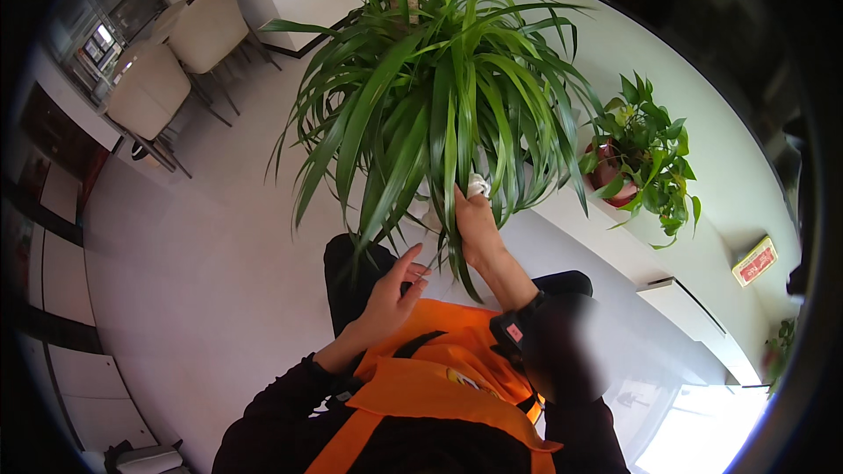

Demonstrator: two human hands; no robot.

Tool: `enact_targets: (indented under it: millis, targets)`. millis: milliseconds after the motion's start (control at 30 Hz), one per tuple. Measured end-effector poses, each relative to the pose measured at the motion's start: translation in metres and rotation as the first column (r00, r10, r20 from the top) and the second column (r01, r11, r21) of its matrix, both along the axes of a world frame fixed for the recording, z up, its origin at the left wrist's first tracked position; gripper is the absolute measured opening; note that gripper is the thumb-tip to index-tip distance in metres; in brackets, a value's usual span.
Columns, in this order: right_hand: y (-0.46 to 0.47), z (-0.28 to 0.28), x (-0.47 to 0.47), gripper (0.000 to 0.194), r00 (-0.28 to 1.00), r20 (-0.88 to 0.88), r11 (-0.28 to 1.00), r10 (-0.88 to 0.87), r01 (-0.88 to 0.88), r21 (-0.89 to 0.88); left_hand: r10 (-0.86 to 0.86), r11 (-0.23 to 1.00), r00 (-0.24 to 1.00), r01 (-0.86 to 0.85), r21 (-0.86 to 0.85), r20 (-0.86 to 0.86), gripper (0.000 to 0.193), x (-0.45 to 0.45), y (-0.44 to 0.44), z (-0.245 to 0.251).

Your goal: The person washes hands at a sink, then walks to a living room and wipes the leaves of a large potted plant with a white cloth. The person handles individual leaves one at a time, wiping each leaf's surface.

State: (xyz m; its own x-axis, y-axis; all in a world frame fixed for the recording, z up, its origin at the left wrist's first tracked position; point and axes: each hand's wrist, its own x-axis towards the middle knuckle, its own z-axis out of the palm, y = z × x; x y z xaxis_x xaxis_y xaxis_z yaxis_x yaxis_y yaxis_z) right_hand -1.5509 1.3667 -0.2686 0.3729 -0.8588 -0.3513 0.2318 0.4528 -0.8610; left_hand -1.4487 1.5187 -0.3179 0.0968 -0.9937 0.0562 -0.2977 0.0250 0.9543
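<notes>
A large potted plant with long strap-like green leaves [408, 112] stands before me, its leaves arching down towards my knees. My right hand [477, 224] is raised among the lower leaves and closed around some of them. Crumpled white material [478, 185] shows at its fingers; whether the hand holds it is unclear. Lower and to the left, my left hand [392, 289] has its fingers curled round a thin, slender tool with a dark part, mostly hidden; its narrow shaft points up towards the hanging leaf tips. The plant's pot is largely hidden by leaves.
Right of the plant, a trailing pothos in a red pot [612, 178] stands on a white ledge [593, 224] along the wall. A dark screen [711, 33] is above it. Chairs [148, 89] stand at the upper left, cabinets [82, 368] along the left. An orange apron [441, 388] covers my lap.
</notes>
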Motion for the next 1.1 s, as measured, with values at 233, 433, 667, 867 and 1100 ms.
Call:
enact_targets:
  millis: [233,433,667,867,1100]
  targets:
    - [0.041,-0.018,-0.047,0.021,1.0,-0.001,0.999,0.027,-0.027,0.025,0.067,0.998,0.987,-0.064,0.024,-0.149,0.04,0.008,-0.002,-0.007]
    - [0.067,-0.031,-0.096,0.022,0.996,-0.008,0.995,0.088,-0.088,0.042,0.02,1.0,0.992,-0.017,0.022,-0.122,0.038,-0.005,-0.011,-0.005]
    - [0.102,-0.045,-0.152,0.022,0.994,-0.052,0.984,0.094,-0.085,0.159,-0.056,0.996,0.99,0.064,0.056,-0.126,0.031,-0.018,-0.018,-0.005]
    - [0.127,-0.064,-0.229,0.019,0.997,-0.024,0.957,-0.072,0.076,0.279,-0.067,0.991,0.993,0.077,0.113,-0.093,0.027,-0.019,-0.019,-0.008]
    - [0.143,-0.066,-0.297,0.02,0.866,-0.054,0.844,-0.497,0.497,0.204,-0.174,0.964,0.983,0.181,0.194,-0.049,0.026,-0.027,-0.017,-0.009]
